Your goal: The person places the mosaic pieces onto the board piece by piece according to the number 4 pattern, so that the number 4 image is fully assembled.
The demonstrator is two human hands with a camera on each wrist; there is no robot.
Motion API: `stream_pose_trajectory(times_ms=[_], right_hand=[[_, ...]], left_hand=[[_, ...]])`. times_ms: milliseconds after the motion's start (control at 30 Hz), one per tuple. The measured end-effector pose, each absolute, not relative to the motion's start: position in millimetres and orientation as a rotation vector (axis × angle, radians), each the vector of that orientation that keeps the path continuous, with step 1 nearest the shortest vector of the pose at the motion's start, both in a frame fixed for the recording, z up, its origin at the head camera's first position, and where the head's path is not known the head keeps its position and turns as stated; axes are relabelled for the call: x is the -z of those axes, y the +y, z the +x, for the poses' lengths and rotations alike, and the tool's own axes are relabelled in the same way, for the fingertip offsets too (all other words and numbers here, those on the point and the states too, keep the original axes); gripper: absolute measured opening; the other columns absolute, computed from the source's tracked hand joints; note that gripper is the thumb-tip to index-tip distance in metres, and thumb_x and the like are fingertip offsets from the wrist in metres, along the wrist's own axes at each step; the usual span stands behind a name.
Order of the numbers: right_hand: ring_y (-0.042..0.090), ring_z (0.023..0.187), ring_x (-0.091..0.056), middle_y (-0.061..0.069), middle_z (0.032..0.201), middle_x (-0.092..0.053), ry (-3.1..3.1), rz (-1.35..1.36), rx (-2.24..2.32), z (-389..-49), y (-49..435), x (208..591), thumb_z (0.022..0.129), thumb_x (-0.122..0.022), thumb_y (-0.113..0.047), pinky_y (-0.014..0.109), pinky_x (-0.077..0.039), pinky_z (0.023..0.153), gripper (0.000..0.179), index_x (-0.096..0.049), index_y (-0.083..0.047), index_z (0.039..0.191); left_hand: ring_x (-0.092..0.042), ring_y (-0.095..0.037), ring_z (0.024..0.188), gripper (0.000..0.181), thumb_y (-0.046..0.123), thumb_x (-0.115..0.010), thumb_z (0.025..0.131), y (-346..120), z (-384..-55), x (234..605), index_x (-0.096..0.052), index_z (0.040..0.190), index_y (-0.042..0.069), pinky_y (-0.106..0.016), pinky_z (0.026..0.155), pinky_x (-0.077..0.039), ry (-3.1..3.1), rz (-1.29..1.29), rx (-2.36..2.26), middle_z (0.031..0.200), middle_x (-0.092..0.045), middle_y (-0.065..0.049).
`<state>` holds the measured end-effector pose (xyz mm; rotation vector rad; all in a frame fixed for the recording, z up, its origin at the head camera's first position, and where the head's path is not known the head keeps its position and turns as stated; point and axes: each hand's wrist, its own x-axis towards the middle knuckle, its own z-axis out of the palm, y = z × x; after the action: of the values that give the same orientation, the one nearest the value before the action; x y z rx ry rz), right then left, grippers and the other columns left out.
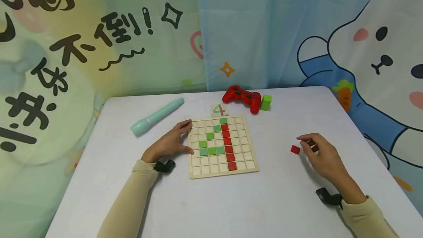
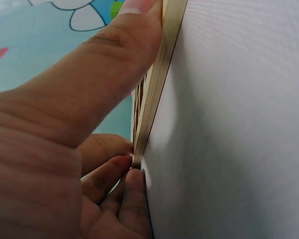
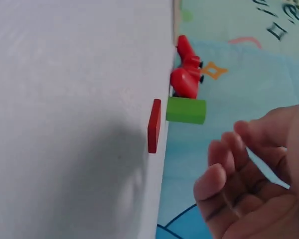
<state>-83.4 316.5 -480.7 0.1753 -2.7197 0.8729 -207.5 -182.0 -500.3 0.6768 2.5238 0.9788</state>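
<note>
My left hand (image 1: pixel 170 141) rests against the left edge of a wooden grid board (image 1: pixel 201 172), its thumb (image 2: pixel 109 64) on the edge and its fingers touching near the far left corner. Red tiles (image 1: pixel 229 149) form a column right of the board's middle. Several green tiles (image 1: pixel 212 151) lie to their left in a row and a rising diagonal. On the table to the right lies a single red tile (image 1: pixel 295 150), also visible in the right wrist view. Just right of that tile, my right hand (image 1: pixel 322 157) hovers with loosely bent fingers and nothing between them.
Behind the board lies a small pattern card (image 1: pixel 219 110). A red game controller (image 1: pixel 242 97) and a green block (image 1: pixel 266 103) sit at the back of the white table (image 1: pixel 211 208). To the left is a mint-green flashlight (image 1: pixel 156 116). Printed curtains (image 1: pixel 236 28) hang behind the table.
</note>
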Motion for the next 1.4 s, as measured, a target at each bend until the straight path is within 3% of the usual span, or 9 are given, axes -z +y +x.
stream_pose_trajectory(times_ms=[67,133,333,633,1033,1133,1300,1400], right_hand=[[-0.014,0.094,-0.046,0.015,0.116,-0.068,-2.69,0.159,-0.887,-84.6,320.2,485.9,0.104,-0.066,-0.004,-0.001,-0.04,0.079,0.026,-0.066,-0.003,0.13],[-0.007,0.098,-0.051,0.016,0.117,-0.067,-2.703,0.139,-0.896,-86.1,323.4,490.1,0.105,-0.065,-0.005,-0.002,-0.039,0.08,0.027,-0.065,-0.002,0.131],[0.032,0.099,-0.064,0.022,0.121,-0.062,-2.886,0.096,-0.865,-88.9,330.7,499.2,0.104,-0.068,-0.01,0.005,-0.043,0.075,0.032,-0.062,0.0,0.134],[0.028,0.099,-0.058,0.02,0.119,-0.059,-2.977,0.097,-0.864,-88.5,330.6,500.8,0.096,-0.081,-0.014,0.007,-0.044,0.075,0.044,-0.065,0.002,0.133],[0.029,0.094,-0.059,0.021,0.113,-0.06,-2.963,0.125,-0.8,-90.6,328.1,500.3,0.093,-0.08,-0.005,0.017,-0.047,0.072,0.027,-0.068,0.003,0.117],[0.029,0.093,-0.061,0.021,0.11,-0.062,-2.972,0.121,-0.783,-89.8,326.8,498.3,0.094,-0.079,-0.005,0.024,-0.052,0.073,0.028,-0.067,0.004,0.117],[0.032,0.093,-0.066,0.021,0.109,-0.064,-3.0,0.132,-0.77,-89.4,323.1,491.1,0.095,-0.077,-0.005,0.047,-0.062,0.08,0.03,-0.064,0.004,0.121],[0.032,0.093,-0.068,0.021,0.112,-0.064,-2.99,0.208,-0.756,-92.0,319.2,483.2,0.094,-0.077,-0.003,0.049,-0.063,0.081,0.03,-0.063,0.003,0.12]], left_hand=[[-0.016,-0.032,0.168,0.115,0.033,-0.094,0.082,-183.3,-207.6,499.8,-0.025,0.17,0.008,-0.054,0.135,-0.023,2.527,0.679,-0.974,0.181,-0.017,-0.006],[-0.015,-0.032,0.169,0.114,0.033,-0.094,0.082,-184.2,-207.4,499.6,-0.025,0.17,0.009,-0.053,0.135,-0.023,2.528,0.676,-0.974,0.181,-0.017,-0.005],[-0.015,-0.032,0.169,0.114,0.031,-0.095,0.082,-184.5,-206.4,499.9,-0.026,0.169,0.008,-0.054,0.135,-0.022,2.529,0.682,-0.984,0.181,-0.017,-0.006],[-0.016,-0.032,0.169,0.114,0.031,-0.095,0.081,-183.0,-207.2,499.7,-0.026,0.17,0.008,-0.053,0.135,-0.023,2.538,0.682,-0.977,0.181,-0.017,-0.005],[-0.017,-0.034,0.168,0.114,0.031,-0.095,0.081,-183.6,-207.3,500.9,-0.026,0.169,0.007,-0.054,0.134,-0.024,2.555,0.695,-0.964,0.18,-0.018,-0.008],[-0.017,-0.033,0.168,0.114,0.031,-0.095,0.081,-183.1,-207.7,501.4,-0.027,0.169,0.007,-0.054,0.134,-0.024,2.55,0.697,-0.967,0.18,-0.017,-0.008],[-0.016,-0.033,0.168,0.114,0.03,-0.095,0.081,-182.1,-207.8,501.5,-0.027,0.169,0.007,-0.054,0.135,-0.023,2.534,0.705,-0.981,0.18,-0.017,-0.008],[-0.016,-0.032,0.168,0.113,0.03,-0.095,0.082,-181.3,-207.9,501.6,-0.027,0.169,0.007,-0.053,0.135,-0.022,2.531,0.7,-0.985,0.18,-0.017,-0.007]])
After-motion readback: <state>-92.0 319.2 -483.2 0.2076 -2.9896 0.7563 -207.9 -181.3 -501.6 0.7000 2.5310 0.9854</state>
